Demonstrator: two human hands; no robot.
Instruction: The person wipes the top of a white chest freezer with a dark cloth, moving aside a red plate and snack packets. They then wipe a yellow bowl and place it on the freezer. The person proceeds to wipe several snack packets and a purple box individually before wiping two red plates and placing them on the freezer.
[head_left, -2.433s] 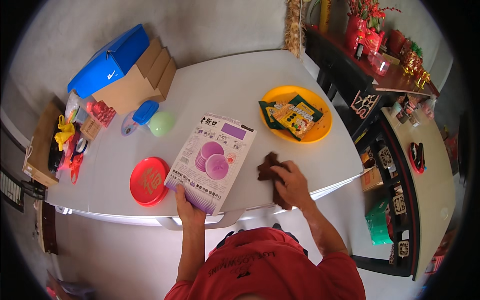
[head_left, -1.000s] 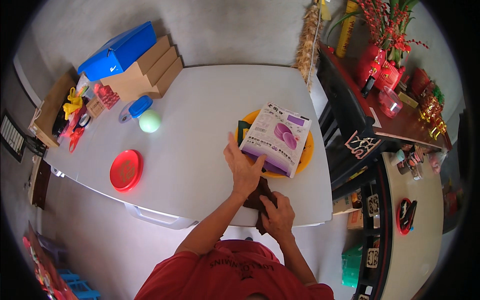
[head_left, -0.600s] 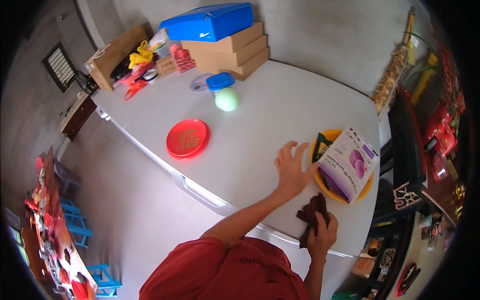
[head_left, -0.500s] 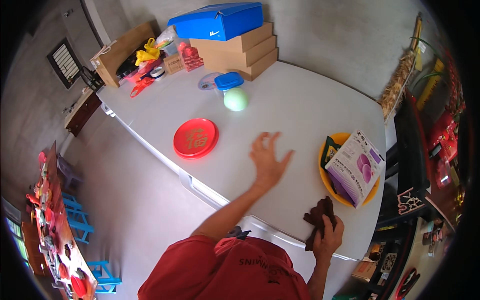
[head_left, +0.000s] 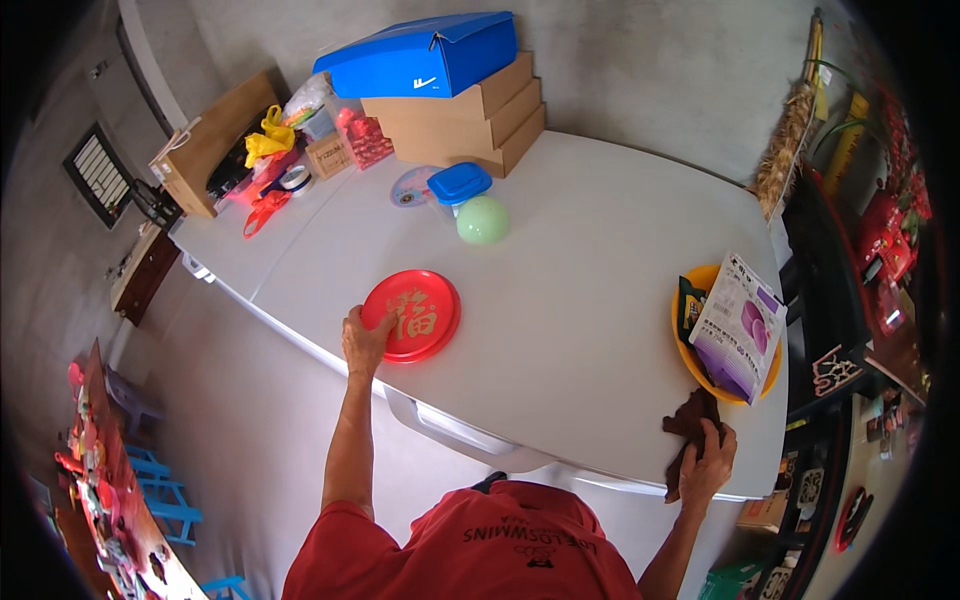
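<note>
2 bare forearms point(head_left: 347, 440) reach well apart, left grip point(head_left: 366, 338) clasped, right grip point(head_left: 708, 462) curled.

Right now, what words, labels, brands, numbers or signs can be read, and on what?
No wording or brands copied out, only where print stands:
Red round container: one large gold character.
Red shirt: dark lettering, upside down in the picture.
Purple and white package: dark title; fine print too small to read.
Blue box: white logo.
Small cardboard box: dark lettering.
Green packet: partly hidden, markings too small to read.
</note>
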